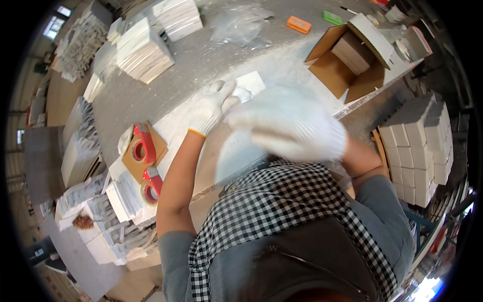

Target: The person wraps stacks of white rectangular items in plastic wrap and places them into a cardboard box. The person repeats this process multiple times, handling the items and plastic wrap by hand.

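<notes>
My left hand, in a white knit glove with a yellow cuff edge, rests on the table, fingers stretched out and spread. Just beyond its fingertips lies a flat white piece, partly hidden; its kind does not show. A small white crumpled-looking patch sits between the two hands. To the right, my right hand, gloved in white too, is smeared by motion above the table. Its fingers cannot be made out, nor whether anything is in them.
Two red tape dispensers and a piece of brown cardboard lie left. An open cardboard box stands right. Behind are stacked white slabs, clear plastic film and an orange block. White boxes are piled beside the table.
</notes>
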Motion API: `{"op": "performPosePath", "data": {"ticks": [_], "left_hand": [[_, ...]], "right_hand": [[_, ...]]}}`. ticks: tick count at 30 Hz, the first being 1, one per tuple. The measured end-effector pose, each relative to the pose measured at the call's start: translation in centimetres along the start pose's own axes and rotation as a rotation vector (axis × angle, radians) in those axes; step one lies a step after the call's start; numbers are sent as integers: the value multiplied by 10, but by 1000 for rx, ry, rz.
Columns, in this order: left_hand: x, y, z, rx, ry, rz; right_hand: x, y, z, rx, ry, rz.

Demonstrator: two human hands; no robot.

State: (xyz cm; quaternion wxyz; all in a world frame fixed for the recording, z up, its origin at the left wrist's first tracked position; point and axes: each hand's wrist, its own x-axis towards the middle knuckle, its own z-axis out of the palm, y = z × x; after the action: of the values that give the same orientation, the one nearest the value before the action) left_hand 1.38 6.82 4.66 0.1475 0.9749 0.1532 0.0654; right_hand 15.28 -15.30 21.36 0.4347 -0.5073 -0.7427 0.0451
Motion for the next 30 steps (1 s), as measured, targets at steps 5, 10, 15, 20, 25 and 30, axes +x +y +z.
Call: {"op": "performPosePath", "data": {"ticks": [5, 10, 15, 20, 25, 30], "left_hand": [[-24, 4, -7, 10, 36, -140], [-4, 21, -15, 15, -50, -152], [-11, 9, -4, 88, -18, -139], [-2, 22, -16, 14, -40, -123], [-1, 5, 4, 7, -18, -105], [-24, -5, 7, 50, 12, -162]], "right_hand": [[40, -72, -50, -30, -319, -348], [47, -104, -65, -56, -436, -432], [45, -113, -69, -23, -488, -480], [39, -118, -73, -2, -510, -495], [35, -122, -72, 73, -551, -553], [45, -119, -52, 138, -549, -628]]}}
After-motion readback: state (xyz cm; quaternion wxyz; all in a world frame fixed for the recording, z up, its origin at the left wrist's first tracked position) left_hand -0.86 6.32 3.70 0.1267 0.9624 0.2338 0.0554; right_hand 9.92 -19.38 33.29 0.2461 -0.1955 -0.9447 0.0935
